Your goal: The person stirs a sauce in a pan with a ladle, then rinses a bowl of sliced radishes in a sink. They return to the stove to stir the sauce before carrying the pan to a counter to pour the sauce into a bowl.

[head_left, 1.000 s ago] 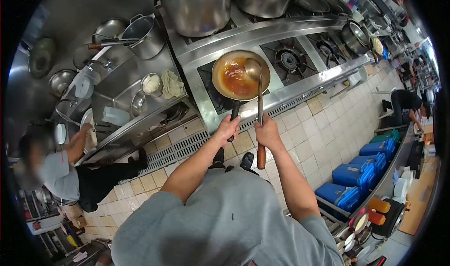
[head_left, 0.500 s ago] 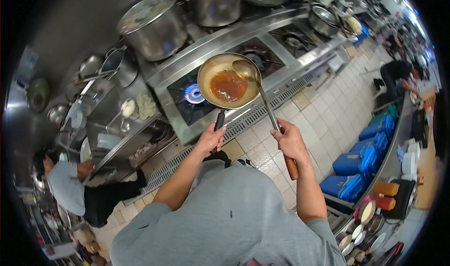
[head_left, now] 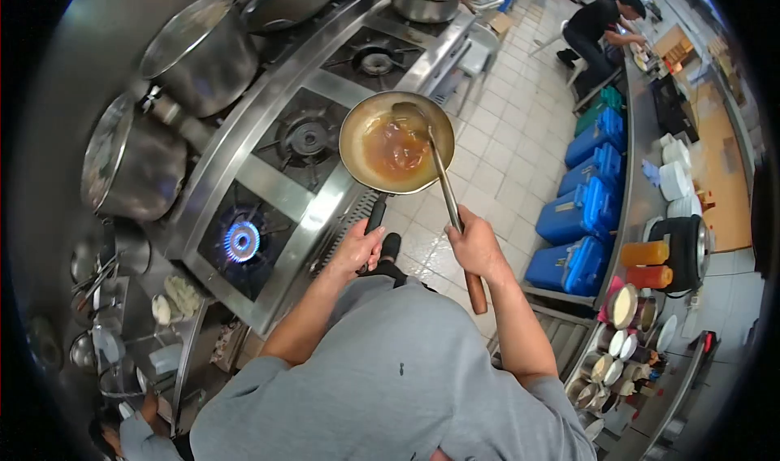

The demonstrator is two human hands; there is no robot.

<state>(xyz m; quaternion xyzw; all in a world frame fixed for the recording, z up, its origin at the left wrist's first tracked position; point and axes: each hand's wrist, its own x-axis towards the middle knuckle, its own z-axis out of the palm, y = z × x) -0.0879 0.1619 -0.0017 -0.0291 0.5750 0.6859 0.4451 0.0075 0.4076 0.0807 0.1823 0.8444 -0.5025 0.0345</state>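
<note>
My left hand (head_left: pixel 358 247) is wrapped round the black handle of a frying pan (head_left: pixel 358 163), holding it up over the floor in front of me, to the right of the stove. Reddish-brown sauce (head_left: pixel 394 148) covers the middle of the pan's base. In my right hand (head_left: pixel 474 246) I grip a ladle (head_left: pixel 444 186) by its long shaft, its wooden end sticking out below the fist. The ladle's bowl rests in the sauce near the pan's far right side.
On the stove (head_left: pixel 270 173) to the left, a blue flame (head_left: pixel 241 241) burns. Large steel pots (head_left: pixel 134 160) stand behind the burners. Blue bins (head_left: pixel 571 210) line the counter at right, where a person (head_left: pixel 594 29) bends over. Another person (head_left: pixel 148 437) is at lower left.
I have turned to the right, carrying pan and ladle away from the lit burner. The ladle's bowl has dipped into the sauce, which now looks stirred.
</note>
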